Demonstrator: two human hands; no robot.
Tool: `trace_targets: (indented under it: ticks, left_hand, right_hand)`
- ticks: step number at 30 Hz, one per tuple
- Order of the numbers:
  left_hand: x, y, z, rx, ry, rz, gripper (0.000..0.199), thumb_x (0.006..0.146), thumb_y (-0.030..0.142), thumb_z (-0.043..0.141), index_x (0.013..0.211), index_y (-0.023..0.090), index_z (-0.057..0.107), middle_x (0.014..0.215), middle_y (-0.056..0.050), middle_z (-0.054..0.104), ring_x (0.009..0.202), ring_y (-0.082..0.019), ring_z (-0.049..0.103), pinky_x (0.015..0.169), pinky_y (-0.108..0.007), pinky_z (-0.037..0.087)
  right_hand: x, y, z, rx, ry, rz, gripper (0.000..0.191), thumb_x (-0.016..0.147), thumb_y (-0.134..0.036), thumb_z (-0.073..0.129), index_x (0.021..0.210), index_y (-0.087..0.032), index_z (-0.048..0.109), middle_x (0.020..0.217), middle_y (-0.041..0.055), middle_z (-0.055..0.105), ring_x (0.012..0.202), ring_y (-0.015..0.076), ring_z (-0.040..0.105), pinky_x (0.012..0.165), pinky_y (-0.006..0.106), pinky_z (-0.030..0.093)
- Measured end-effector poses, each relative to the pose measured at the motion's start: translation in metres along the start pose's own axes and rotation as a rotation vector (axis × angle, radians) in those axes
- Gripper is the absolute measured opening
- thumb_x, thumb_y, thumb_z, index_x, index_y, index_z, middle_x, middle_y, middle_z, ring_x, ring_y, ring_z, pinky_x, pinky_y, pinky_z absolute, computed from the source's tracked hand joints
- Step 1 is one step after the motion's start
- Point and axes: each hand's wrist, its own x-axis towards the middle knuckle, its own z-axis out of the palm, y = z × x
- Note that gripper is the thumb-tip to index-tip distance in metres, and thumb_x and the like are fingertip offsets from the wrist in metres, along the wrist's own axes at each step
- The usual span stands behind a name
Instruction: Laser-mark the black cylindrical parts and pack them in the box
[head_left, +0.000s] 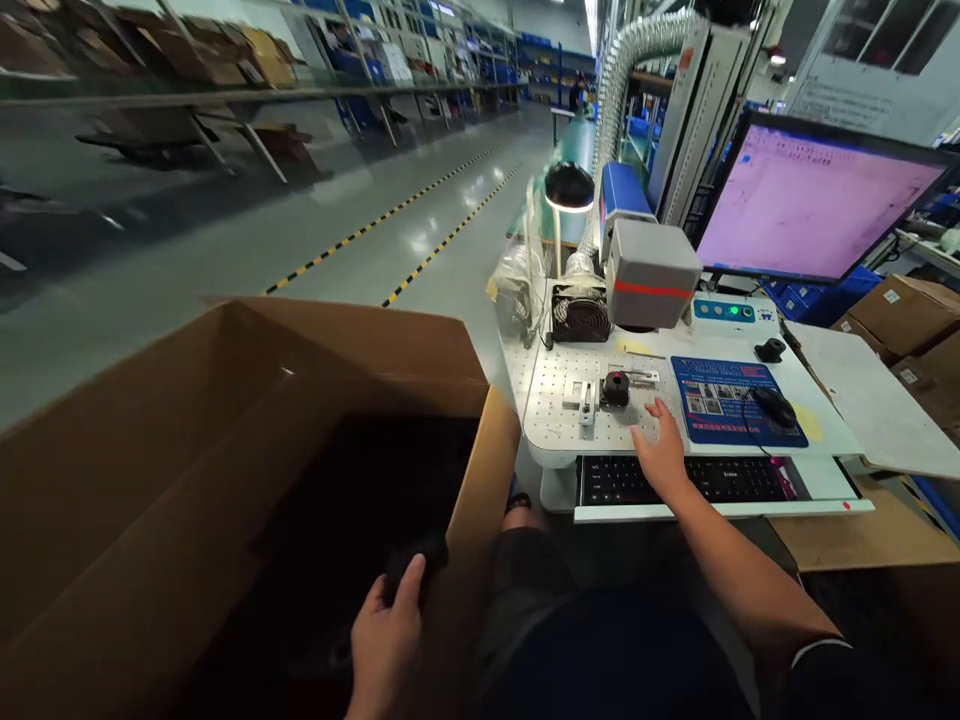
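My left hand (386,635) is over the large cardboard box (496,440), its thumb and fingers closed on a black part (426,556). The part's shape is hard to make out against the dark inside of the box. My right hand (662,452) reaches over the front of the perforated work plate (551,415), fingers apart and holding nothing. Just beyond its fingertips, to the left, a round black part (616,388) sits against metal stop brackets (587,402). A grey machine head with a red stripe (652,275) hangs above and behind it.
Right of the plate lie a blue mat (701,405) and a black mouse (774,406). A keyboard (619,482) rests on the tray below. Behind stand a fan (581,315), a lamp (568,187), a control box (731,313) and a monitor (817,200). Another black part (770,350) lies near the control box.
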Motion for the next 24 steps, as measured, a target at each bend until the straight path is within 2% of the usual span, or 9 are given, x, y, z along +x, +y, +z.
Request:
trace_targets:
  ticks: [4,6,8,12,18,22,24]
  left_hand:
    - [-0.009,0.015,0.006,-0.102,0.063,-0.095,0.054,0.069,0.059,0.073,0.096,0.012,0.069,0.089,-0.011,0.067,0.106,-0.037,0.063,0.106,-0.054,0.047]
    - [-0.016,0.025,0.010,-0.172,0.092,-0.088,0.046,0.069,0.053,0.072,0.090,0.013,0.067,0.086,-0.009,0.065,0.106,-0.035,0.063,0.105,-0.051,0.049]
    - [-0.022,0.034,0.015,-0.217,0.090,-0.084,0.043,0.068,0.051,0.073,0.089,0.015,0.066,0.086,-0.008,0.064,0.106,-0.033,0.062,0.103,-0.049,0.050]
    - [-0.031,0.044,0.019,-0.256,0.098,-0.125,0.038,0.066,0.047,0.073,0.087,0.016,0.065,0.088,-0.007,0.064,0.111,-0.033,0.060,0.105,-0.046,0.049]
    - [-0.030,0.044,0.017,-0.261,0.099,-0.153,0.036,0.068,0.045,0.073,0.088,0.016,0.065,0.091,-0.008,0.065,0.116,-0.035,0.059,0.112,-0.050,0.044]
    - [-0.028,0.043,0.014,-0.265,0.088,-0.158,0.036,0.073,0.046,0.071,0.095,0.017,0.065,0.097,-0.008,0.066,0.120,-0.034,0.060,0.115,-0.048,0.043]
    - [-0.027,0.044,0.012,-0.200,0.071,-0.194,0.041,0.076,0.051,0.070,0.100,0.018,0.066,0.101,-0.009,0.068,0.117,-0.035,0.062,0.114,-0.050,0.044]
  right_hand:
    - [-0.079,0.010,-0.035,0.020,-0.136,-0.060,0.058,0.097,-0.025,0.050,0.154,-0.022,0.038,0.119,0.0102,0.073,0.113,0.0256,0.068,0.104,0.050,0.053]
    - [-0.107,0.016,-0.041,-0.007,-0.162,-0.046,0.058,0.096,-0.021,0.048,0.153,-0.023,0.039,0.115,0.0092,0.074,0.109,0.0253,0.069,0.101,0.050,0.055]
    - [-0.122,0.022,-0.040,-0.034,-0.169,-0.038,0.059,0.095,-0.018,0.047,0.153,-0.024,0.039,0.115,0.0088,0.074,0.108,0.0253,0.069,0.100,0.051,0.056]
    - [-0.125,0.030,-0.035,-0.056,-0.204,-0.026,0.063,0.093,-0.013,0.045,0.155,-0.023,0.037,0.116,0.0086,0.074,0.109,0.0257,0.068,0.100,0.052,0.057]
    - [-0.119,0.035,-0.036,-0.032,-0.223,-0.006,0.063,0.093,-0.014,0.046,0.155,-0.022,0.037,0.117,0.0091,0.073,0.109,0.0252,0.068,0.099,0.051,0.058]
    - [-0.105,0.031,-0.036,-0.017,-0.192,0.000,0.060,0.093,-0.017,0.048,0.153,-0.023,0.041,0.116,0.0093,0.073,0.108,0.0262,0.068,0.100,0.053,0.056]
    - [-0.092,0.028,-0.034,-0.010,-0.167,-0.006,0.059,0.092,-0.019,0.049,0.151,-0.024,0.044,0.116,0.0093,0.073,0.108,0.0266,0.068,0.101,0.053,0.056]
